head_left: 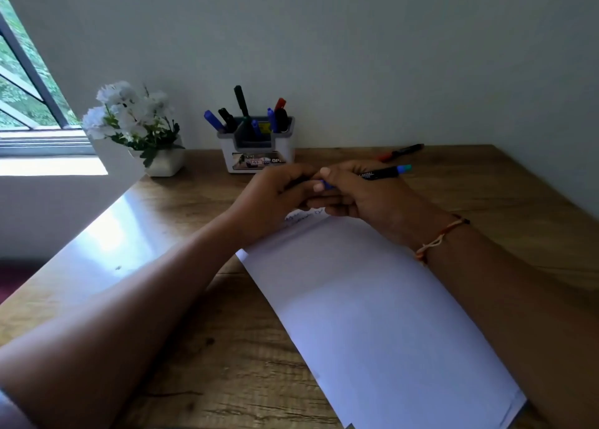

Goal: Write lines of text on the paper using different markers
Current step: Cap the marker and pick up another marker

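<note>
Both hands meet over the far edge of the paper (372, 315), a smooth white sheet lying askew on the wood-grain tabletop (210, 347). Faint writing shows at its top.

Right hand (366, 198) grips the marker (382, 172), a slim black barrel with a blue tail. Left hand (275, 195) curls its fingers around the marker's blue front end.

12 o'clock: white plastic holder (256, 146) with markers. 1 o'clock: 1 red marker (402, 152) lying flat.

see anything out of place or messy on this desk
One red and black marker lies loose on the table at the back right, outside the holder where the others stand. The paper sits skewed to the table edge. The left hand and right hand grip the blue marker. Nothing looks spilled or damaged.
</note>
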A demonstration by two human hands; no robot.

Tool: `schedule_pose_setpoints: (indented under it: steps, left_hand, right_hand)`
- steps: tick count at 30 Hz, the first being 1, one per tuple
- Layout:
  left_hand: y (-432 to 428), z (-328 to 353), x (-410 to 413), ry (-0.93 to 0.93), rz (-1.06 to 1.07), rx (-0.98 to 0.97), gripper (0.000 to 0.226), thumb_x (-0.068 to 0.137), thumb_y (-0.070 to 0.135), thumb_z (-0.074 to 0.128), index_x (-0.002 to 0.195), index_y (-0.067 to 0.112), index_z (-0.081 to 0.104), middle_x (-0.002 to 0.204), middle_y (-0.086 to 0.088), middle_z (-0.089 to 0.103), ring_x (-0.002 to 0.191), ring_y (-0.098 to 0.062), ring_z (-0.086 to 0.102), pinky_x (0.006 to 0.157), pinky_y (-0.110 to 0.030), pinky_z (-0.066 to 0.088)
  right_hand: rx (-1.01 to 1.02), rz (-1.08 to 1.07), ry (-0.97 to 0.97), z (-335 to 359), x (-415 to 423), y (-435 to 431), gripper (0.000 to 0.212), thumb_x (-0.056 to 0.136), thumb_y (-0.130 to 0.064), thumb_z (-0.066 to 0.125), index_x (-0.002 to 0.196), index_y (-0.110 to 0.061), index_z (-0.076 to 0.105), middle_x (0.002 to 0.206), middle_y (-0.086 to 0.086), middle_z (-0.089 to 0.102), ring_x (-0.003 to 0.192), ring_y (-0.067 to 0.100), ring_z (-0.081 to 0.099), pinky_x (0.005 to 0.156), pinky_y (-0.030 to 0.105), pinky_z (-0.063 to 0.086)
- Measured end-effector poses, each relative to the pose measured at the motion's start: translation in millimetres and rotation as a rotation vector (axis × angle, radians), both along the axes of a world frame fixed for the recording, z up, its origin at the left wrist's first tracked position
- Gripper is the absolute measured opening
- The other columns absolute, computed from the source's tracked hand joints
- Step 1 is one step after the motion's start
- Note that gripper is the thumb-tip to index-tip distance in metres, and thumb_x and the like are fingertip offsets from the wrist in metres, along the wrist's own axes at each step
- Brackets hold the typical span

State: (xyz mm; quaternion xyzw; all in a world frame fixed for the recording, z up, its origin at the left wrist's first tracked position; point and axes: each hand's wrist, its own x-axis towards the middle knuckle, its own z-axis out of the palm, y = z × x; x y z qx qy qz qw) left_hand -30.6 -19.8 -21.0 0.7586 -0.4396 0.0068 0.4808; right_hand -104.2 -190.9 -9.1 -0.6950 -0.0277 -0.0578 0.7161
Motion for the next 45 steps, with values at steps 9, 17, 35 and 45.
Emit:
schedule_pose_setpoints:
  steps: [9, 17, 35, 45]
  left_hand:
    - [6.3, 6.5, 7.4, 0.017, -0.018, 0.014, 0.023, 0.1, 0.013, 0.056, 0.118, 0.023, 0.066, 0.097, 0.002, 0.073, 0.089, -0.014, 0.071, 0.081, -0.026, 0.058]
    - [11.2, 1.5, 15.6, -0.043, 0.108, 0.151, 0.015, 0.098, 0.021, 0.058, 0.112, 0.019, 0.065, 0.092, 0.0, 0.069, 0.081, -0.014, 0.066, 0.073, -0.024, 0.054]
    - [6.2, -4.9, 21.0, -0.148, 0.038, 0.604, 0.036, 0.089, 0.045, 0.067, 0.121, 0.031, 0.062, 0.115, 0.007, 0.062, 0.099, -0.012, 0.059, 0.086, -0.028, 0.051]
    - [8.2, -4.5, 21.1, -0.11, 0.018, 0.587, 0.039, 0.088, 0.046, 0.068, 0.124, 0.034, 0.061, 0.113, 0.011, 0.062, 0.097, -0.006, 0.058, 0.082, -0.022, 0.049]
  right_hand:
    - [0.07, 0.038, 0.076, 2.1, 4.4, -4.1, 0.028, 0.102, -0.028, 0.049, 0.112, -0.012, 0.071, 0.1, 0.012, 0.078, 0.094, 0.025, 0.076, 0.067, 0.027, 0.06]
    - [-0.184, -0.222, 0.083, -4.2, 9.9, -20.8, 0.014, 0.096, -0.03, 0.065, 0.092, -0.017, 0.071, 0.087, 0.008, 0.079, 0.081, 0.019, 0.077, 0.065, 0.028, 0.062]
    - [-0.512, -0.291, 0.064, -14.7, 10.2, -13.5, 0.013, 0.094, -0.022, 0.063, 0.088, -0.013, 0.069, 0.076, 0.002, 0.075, 0.063, 0.009, 0.071, 0.05, 0.015, 0.051]
    - [-0.638, -0.231, 0.048, -15.7, 12.1, -14.4, 0.018, 0.091, -0.022, 0.065, 0.089, -0.007, 0.073, 0.075, 0.0, 0.076, 0.063, 0.004, 0.071, 0.05, 0.01, 0.047]
